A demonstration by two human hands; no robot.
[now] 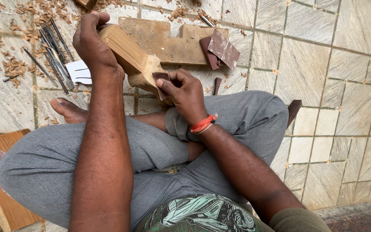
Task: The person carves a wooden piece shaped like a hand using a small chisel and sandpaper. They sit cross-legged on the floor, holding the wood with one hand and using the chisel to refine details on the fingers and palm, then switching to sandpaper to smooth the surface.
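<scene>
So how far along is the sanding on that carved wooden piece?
Carving looks largely done: the wooden piece has a shaped lower end, and shavings and chisels lie aside. In hand: the left hand steadies it while the right hand presses sandpaper against it. How much sanding remains is unclear.

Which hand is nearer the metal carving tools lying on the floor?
Left. The left hand grips the wooden block's top, right beside the carving tools; the right hand is farther off, at the block's lower end.

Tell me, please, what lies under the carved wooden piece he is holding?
Under the carved wooden piece lies a flat notched board on the tiled floor; the piece covers the board's left part.
</scene>
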